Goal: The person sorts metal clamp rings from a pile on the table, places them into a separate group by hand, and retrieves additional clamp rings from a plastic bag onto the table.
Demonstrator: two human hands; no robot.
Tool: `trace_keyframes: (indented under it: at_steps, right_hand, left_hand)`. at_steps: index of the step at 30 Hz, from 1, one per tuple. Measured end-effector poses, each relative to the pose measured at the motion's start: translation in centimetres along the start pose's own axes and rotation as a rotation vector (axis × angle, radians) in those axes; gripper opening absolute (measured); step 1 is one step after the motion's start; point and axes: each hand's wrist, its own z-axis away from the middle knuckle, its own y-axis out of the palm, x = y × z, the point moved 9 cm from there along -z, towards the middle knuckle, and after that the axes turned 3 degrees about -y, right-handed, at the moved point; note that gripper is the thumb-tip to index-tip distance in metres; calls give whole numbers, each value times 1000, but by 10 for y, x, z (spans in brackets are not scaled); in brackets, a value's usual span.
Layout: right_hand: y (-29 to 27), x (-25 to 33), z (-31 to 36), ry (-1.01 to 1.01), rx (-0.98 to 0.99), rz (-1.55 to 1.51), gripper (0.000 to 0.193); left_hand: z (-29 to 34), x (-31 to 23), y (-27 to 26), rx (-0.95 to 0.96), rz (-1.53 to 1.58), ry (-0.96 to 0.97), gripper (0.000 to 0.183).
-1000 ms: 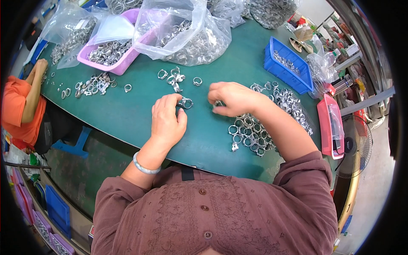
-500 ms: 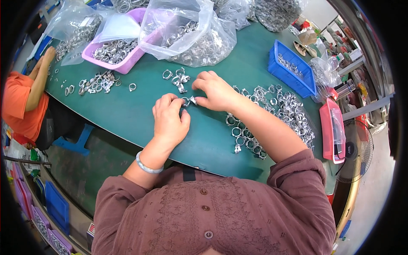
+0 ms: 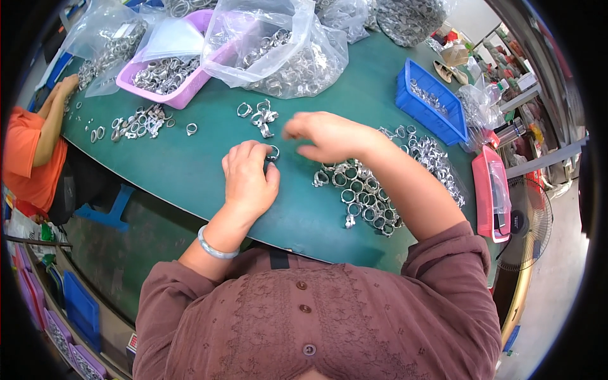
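My left hand (image 3: 250, 180) rests on the green table with thumb and forefinger closed on a metal ring clamp (image 3: 273, 153). Over the table to its right is my right hand (image 3: 329, 136), thumb and fingers apart and nothing seen between them; its fingertips are slightly blurred. Just beyond both hands lies a small group of metal clamps (image 3: 263, 117). Under and beside my right forearm spreads a large pile of similar clamps (image 3: 361, 190), partly hidden by the arm. One single clamp (image 3: 320, 178) lies at the pile's left edge.
A clear bag of clamps (image 3: 297, 69) and a purple basket (image 3: 174, 98) stand at the back. To the right are a blue crate (image 3: 437, 123), a pink basket (image 3: 484, 190) and a fan (image 3: 529, 221). A person in orange (image 3: 35, 158) sits at the far left.
My right hand has come away from the left and opened. A clamp now lies at the pile's left edge where bare table was. My left hand keeps its clamp.
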Motion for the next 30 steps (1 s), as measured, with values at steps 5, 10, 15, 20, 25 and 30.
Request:
trace_keyframes:
  at_steps: [5, 10, 15, 20, 25, 30]
  right_hand:
    - [12, 8, -21, -45, -269, -35, 44]
    - [8, 6, -10, -63, -161, -45, 40]
    - [15, 11, 14, -27, 193, -207, 24]
    - [-9, -8, -5, 45, 55, -171, 18]
    - [-10, -24, -34, 18, -367, 17, 31]
    - [-2, -35, -37, 75, -359, 3, 23]
  left_hand:
    - [3, 0, -6, -109, 6, -13, 40]
    - [0, 0, 2, 2, -27, 22, 37]
    - [4, -18, 9, 140, 61, 170, 27]
    - [11, -42, 15, 254, 207, 334, 25]
    - [8, -36, 12, 202, 217, 302, 25]
    - [5, -27, 8, 117, 202, 255, 21]
